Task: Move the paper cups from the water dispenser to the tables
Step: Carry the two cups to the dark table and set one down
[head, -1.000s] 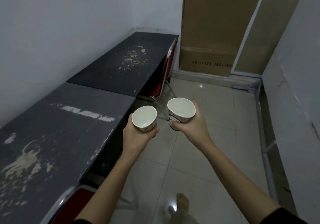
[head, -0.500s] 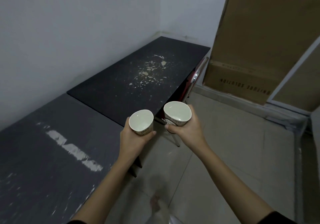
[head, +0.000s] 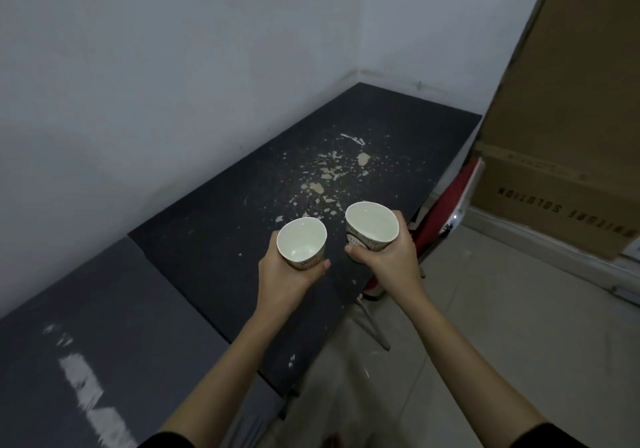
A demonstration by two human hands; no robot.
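Observation:
I hold two white paper cups with dark lettering on their sides. My left hand (head: 284, 274) grips the smaller-looking cup (head: 302, 241), tilted slightly toward me, and my right hand (head: 388, 260) grips the other cup (head: 372, 224). Both cups hang above the near half of the far black table (head: 221, 239), whose top has chipped, flaking patches. A second, greyer table (head: 69, 326) adjoins it at the lower left. No water dispenser is in view.
Both tables stand against a white wall (head: 138, 84). A red chair (head: 446, 215) is tucked at the far table's right edge. A large cardboard box (head: 568, 129) leans at the right. Tiled floor (head: 485, 309) lies to the right of the tables.
I have moved forward and turned left; the far table now lies directly under the cups. Both hands keep their grip on the cups, side by side as before.

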